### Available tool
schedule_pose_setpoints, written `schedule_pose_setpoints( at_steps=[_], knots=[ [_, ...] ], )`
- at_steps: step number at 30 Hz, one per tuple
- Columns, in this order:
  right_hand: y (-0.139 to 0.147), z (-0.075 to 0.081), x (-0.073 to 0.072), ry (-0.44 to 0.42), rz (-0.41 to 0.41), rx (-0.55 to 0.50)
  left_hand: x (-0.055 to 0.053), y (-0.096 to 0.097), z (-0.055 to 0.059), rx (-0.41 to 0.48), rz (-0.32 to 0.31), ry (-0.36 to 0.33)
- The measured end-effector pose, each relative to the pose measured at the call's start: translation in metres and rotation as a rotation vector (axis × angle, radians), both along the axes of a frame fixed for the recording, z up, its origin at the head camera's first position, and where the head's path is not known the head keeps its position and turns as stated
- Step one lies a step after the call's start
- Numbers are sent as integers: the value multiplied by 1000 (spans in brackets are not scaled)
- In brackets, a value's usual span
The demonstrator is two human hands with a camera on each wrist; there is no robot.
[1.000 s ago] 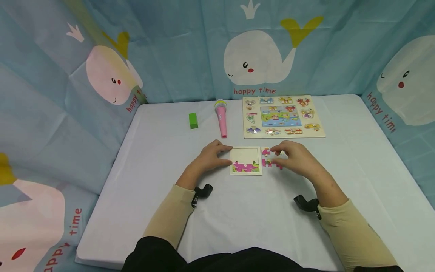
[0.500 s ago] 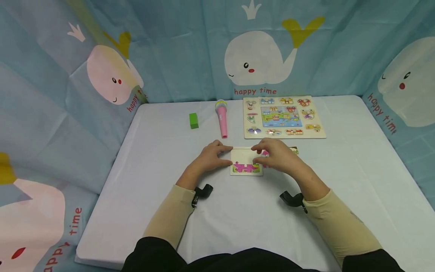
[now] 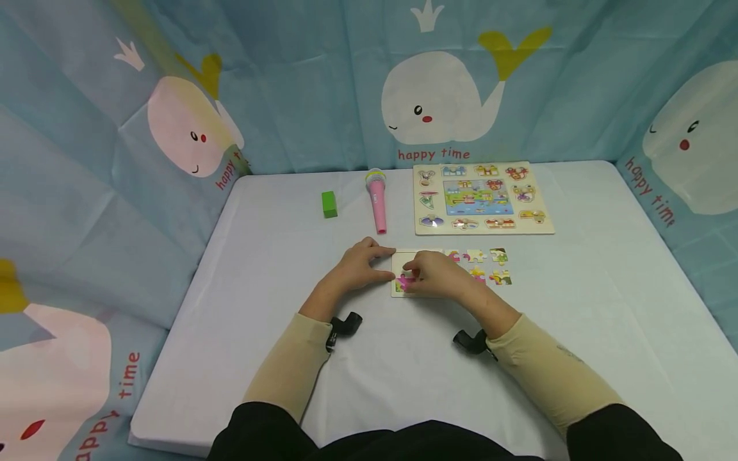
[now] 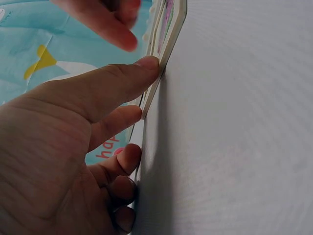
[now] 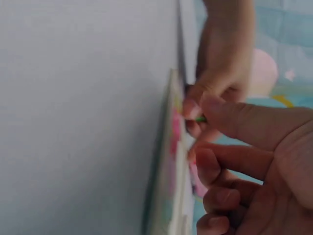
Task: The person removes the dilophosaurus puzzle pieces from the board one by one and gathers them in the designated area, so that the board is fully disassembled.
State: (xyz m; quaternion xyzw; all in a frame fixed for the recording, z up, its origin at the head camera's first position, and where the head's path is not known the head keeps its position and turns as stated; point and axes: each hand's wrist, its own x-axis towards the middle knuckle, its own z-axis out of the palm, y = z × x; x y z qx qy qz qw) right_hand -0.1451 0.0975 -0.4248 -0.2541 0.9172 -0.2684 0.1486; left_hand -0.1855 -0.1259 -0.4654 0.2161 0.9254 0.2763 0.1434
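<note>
A small square puzzle tray (image 3: 399, 261) lies on the table in the head view, with pink-and-green puzzle pieces (image 3: 403, 282) along its near side. My left hand (image 3: 359, 266) touches the tray's left edge with thumb and index fingertips; in the left wrist view its thumb (image 4: 132, 78) presses that edge. Above the tray is my right hand (image 3: 441, 275), hiding much of it. In the right wrist view, the right thumb (image 5: 230, 115) and index finger (image 5: 208, 164) stand apart with no piece showing between them. Several loose jigsaw pieces (image 3: 499, 256) lie to the tray's right.
Behind the tray, a larger wooden picture puzzle board (image 3: 429, 232) lies at the back right. A pink toy microphone (image 3: 377, 205) and a green block (image 3: 329, 205) are at the back middle. A blue whale-print curtain (image 3: 323, 96) surrounds the white table (image 3: 259, 256).
My right hand has moved left from the loose pieces to over the tray, uncovering several pieces on the right. My left hand has stayed at the tray's left edge.
</note>
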Motion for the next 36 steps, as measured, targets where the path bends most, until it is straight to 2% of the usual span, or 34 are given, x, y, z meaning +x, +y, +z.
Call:
schedule_pose_setpoints(
  at_steps=[3,10,24,36],
  knots=[
    [-6,-6,1,0,5,29,0,0,0,-1,-4,5],
    [-10,-12,1,-19,-59,40,1,2,-1,2,-3,2],
    [-12,-11,8,114,-40,89,0,1,1,-7,0,10],
    [-15,-12,14,88,-94,80,0,1,0,-18,7,3]
  ],
)
